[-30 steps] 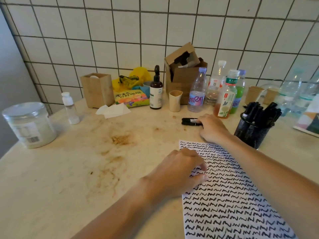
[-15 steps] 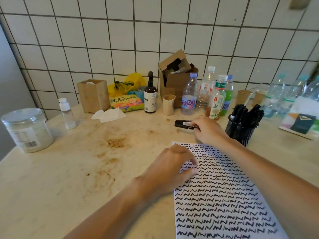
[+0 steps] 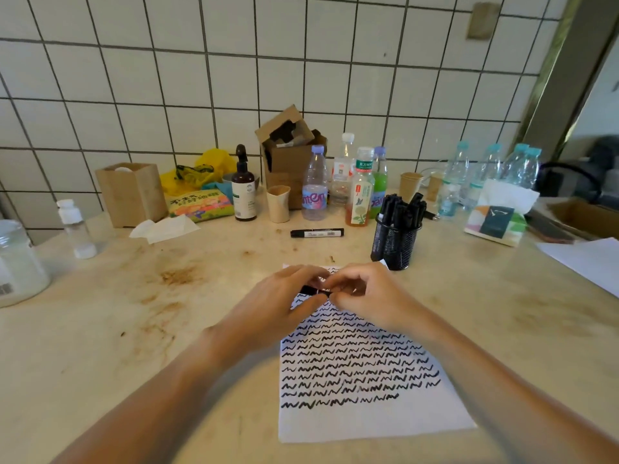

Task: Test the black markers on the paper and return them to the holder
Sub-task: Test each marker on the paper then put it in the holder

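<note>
A black marker [image 3: 315, 291] is being held between both hands above the top edge of the paper [image 3: 368, 420]. Its long axis is lying roughly left to right, nearly level; only a short dark stretch of the barrel is being shown between the fingers, so which end is the cap cannot be told. The left hand [image 3: 281, 306] is being curled around the marker's left part, thumb underneath, and the right hand [image 3: 365, 296] is being pinched onto its right part with bent fingers.

A second black marker [image 3: 317, 233] is lying on the table [image 3: 100, 329] beyond the hands, apart from them, its long axis also left to right. It is being seen as a black barrel with a white label along its middle.

The paper is being covered by rows of black wavy test strokes, with its lowest part left white. The black mesh holder [image 3: 395, 242] is standing upright just beyond the paper's upper right corner, with many black markers standing in it.
</note>
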